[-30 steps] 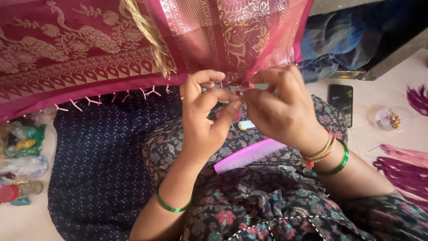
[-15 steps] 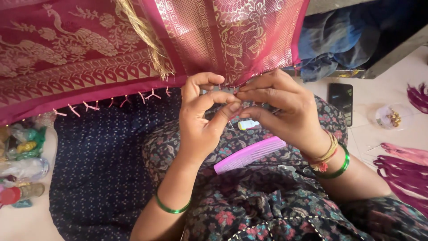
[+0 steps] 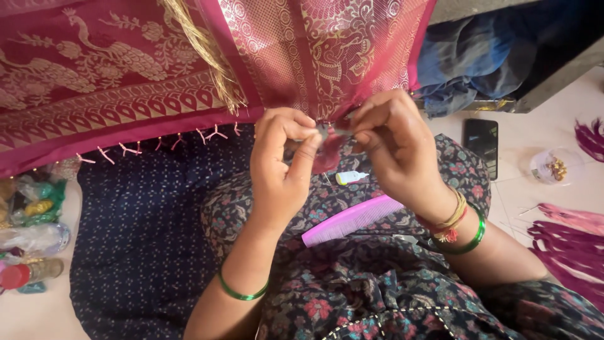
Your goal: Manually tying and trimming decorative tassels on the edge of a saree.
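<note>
Sari (image 3: 327,56), pink-red with gold woven patterns, hangs across the top of the view, its lower edge meeting both hands at the centre.

Nearest the camera lies a lap in dark floral cloth (image 3: 377,296), with a green bangle on the left wrist and green, gold and red bangles on the right. A pink comb (image 3: 352,220) rests on the lap just below the hands, and a small white bottle (image 3: 351,177) with a yellow tip lies just above it.

Left hand (image 3: 280,170) has thumb and forefinger pinched shut at the sari edge, on a small dark-pink tassel (image 3: 328,154) that hangs there. Right hand (image 3: 390,145) is also closed, fingertips drawn together on the same spot of the hem, touching the left fingertips; what small thing it nips there cannot be told.

Left of the hands, short pink knots (image 3: 126,150) stick out along the hem. A dark dotted cloth (image 3: 145,233) spreads under the left arm. At the far left lie plastic packets and a jar (image 3: 31,271). To the right, on the floor, are a black phone (image 3: 481,141), a clear dish of beads (image 3: 553,167) and bundles of magenta thread (image 3: 572,239). Beyond, blue cloth (image 3: 465,69) is heaped.
</note>
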